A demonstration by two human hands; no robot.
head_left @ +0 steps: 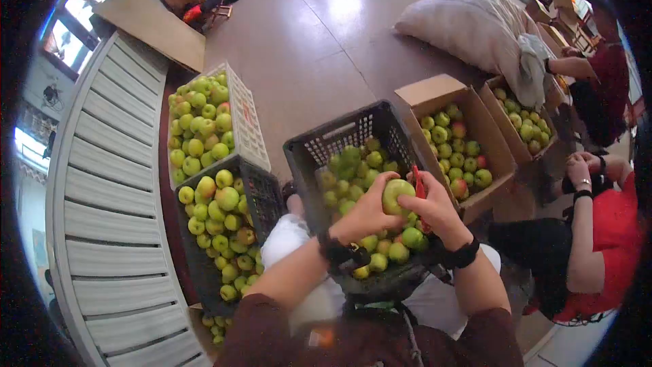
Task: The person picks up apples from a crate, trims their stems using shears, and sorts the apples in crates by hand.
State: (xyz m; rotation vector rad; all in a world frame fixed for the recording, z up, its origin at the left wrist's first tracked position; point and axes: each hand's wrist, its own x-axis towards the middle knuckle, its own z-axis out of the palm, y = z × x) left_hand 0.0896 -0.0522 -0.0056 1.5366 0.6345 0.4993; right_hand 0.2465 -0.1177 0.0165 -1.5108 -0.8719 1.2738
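- The left hand (370,211) is gripping a green apple (396,196), its fingers and thumb wrapping around the fruit's side; this grip is closing snugly on it.
- The right hand (438,211) is holding a red tool (417,182) upright beside the apple, the grip folding tightly around it, while the thumb is reaching across to the fruit. The tool's exact kind is staying unclear, the fingers partly covering it.
- The held apple is hovering above a black crate (363,114), which is standing before the person and holding many more apples (399,252).
- Just right of the crate, an open cardboard box (431,90) is holding green and reddish apples; a second box (490,110) is standing beyond it.
- To the left, a white crate (248,119) and a dark crate (265,194) are standing end to end, both brimming with apples.
- A large pale sack (468,27) is lying on the floor (292,41).
- At the right, a co-worker in red (614,245) is sitting with hands together.
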